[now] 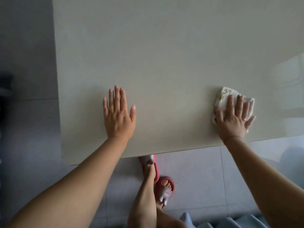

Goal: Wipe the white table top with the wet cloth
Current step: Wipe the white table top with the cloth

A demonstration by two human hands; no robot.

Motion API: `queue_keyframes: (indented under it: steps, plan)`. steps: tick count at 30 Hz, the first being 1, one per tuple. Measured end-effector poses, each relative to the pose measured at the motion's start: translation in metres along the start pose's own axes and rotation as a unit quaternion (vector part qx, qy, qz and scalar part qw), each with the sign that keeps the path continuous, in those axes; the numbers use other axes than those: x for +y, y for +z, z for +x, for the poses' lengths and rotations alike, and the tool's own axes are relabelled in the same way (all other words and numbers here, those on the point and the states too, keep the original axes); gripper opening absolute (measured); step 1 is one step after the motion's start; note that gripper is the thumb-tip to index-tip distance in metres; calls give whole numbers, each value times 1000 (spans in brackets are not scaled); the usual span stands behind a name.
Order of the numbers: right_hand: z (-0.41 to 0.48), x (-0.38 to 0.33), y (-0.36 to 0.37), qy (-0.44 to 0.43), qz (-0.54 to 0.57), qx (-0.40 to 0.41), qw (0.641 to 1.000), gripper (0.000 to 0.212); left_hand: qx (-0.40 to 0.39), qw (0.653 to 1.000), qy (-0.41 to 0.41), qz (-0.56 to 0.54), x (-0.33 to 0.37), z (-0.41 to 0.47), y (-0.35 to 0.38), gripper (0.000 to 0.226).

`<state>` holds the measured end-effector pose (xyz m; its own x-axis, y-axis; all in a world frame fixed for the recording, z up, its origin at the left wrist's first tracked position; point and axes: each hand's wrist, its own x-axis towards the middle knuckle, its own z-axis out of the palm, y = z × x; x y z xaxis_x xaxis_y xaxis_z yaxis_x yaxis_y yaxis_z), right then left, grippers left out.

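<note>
The white table top [164, 55] fills most of the head view. My left hand [118, 114] lies flat on it near the front edge, palm down, fingers apart, holding nothing. My right hand [233, 117] presses flat on a crumpled white cloth [224, 96] with small yellow marks, near the table's front right. The cloth shows beyond my fingertips and at both sides of the hand; its middle is hidden under the palm.
The table's left edge [56, 79] and front edge [181, 150] border a grey tiled floor [197, 178]. My feet in red slippers [164, 186] stand just under the front edge. A dark object [5, 89] sits at the far left.
</note>
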<state>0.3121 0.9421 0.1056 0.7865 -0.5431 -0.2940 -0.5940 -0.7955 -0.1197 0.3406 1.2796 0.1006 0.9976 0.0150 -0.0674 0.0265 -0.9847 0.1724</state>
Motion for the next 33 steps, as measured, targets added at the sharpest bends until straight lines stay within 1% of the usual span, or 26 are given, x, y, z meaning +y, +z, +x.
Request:
queue_keyframes:
  steps: [1,2,3,4,5,7,9,10,11,12,14,16,17,18,19,20,22,23,24,25,26,28,29,30,31,33]
  plan:
    - [-9,-11,4,42,17,4,999,66,-10,1000,-2,-5,1,-11,4,64]
    - [-24,-31,12,54,31,2,998,64,-17,1000,-8,-9,2,-20,8,64]
    - [-44,-53,22,27,37,-6,999,63,-21,1000,-18,-11,3,-26,11,64]
    - [-68,-76,35,-38,31,-11,999,63,-22,999,-27,-12,4,-28,14,64]
    - [-95,-97,48,-127,17,-15,992,63,-24,999,-31,-11,4,-28,16,64]
    - [-135,-117,60,-296,-11,-47,954,64,-32,999,-27,-10,3,-27,15,64]
    - [-127,-102,57,-380,-31,-49,923,62,-45,999,-16,-14,1,-25,14,63]
    - [-115,-87,51,-379,-38,-39,924,62,-48,999,-13,-14,0,-25,13,63]
    - [-102,-68,45,-350,-46,-31,935,62,-52,998,-14,-15,0,-25,13,63]
    - [-89,-48,38,-300,-52,-21,952,62,-54,998,-16,-16,0,-24,12,64]
    - [-68,-15,26,-157,-37,-9,987,64,-55,998,-19,-12,2,-24,13,64]
    - [-68,-15,24,-25,4,-1,1000,66,-58,998,-23,-5,1,-24,13,64]
    - [-76,-29,28,13,16,2,1000,66,-61,998,-25,-5,1,-23,13,65]
    - [-90,-48,35,8,19,-1,1000,64,-65,998,-25,-4,2,-23,13,65]
    - [-110,-70,45,-44,11,-4,999,63,-71,997,-25,-4,2,-22,12,65]
    - [-133,-91,57,-136,-1,-9,991,62,-79,997,-23,-5,1,-21,11,66]
    - [-168,-116,70,-337,-36,-46,940,62,-102,994,-11,-30,-2,-20,6,65]
    - [-167,-117,70,-398,-58,-52,914,62,-108,993,5,-54,-7,-20,2,63]
    - [-156,-112,67,-419,-71,-44,904,63,-104,991,24,-78,-13,-21,-3,60]
    - [-145,-103,63,-397,-78,-34,914,63,-90,991,36,-94,-23,-22,-8,59]
    - [-135,-92,58,-338,-76,-28,938,63,-69,992,37,-98,-36,-25,-12,59]
    - [-123,-79,51,-142,-27,-17,989,65,-30,997,19,-69,-68,-31,-19,60]
    - [-126,-85,52,-63,0,-11,998,65,-26,999,13,-46,-84,-34,-22,60]
    - [-136,-98,56,-23,9,-6,1000,65,-35,999,12,-26,-98,-36,-23,59]
    - [-152,-116,63,-20,9,-4,1000,64,-53,998,14,-13,-109,-37,-22,59]
    - [-192,-157,79,-110,3,-17,994,62,-83,996,24,-11,-120,-36,-20,60]
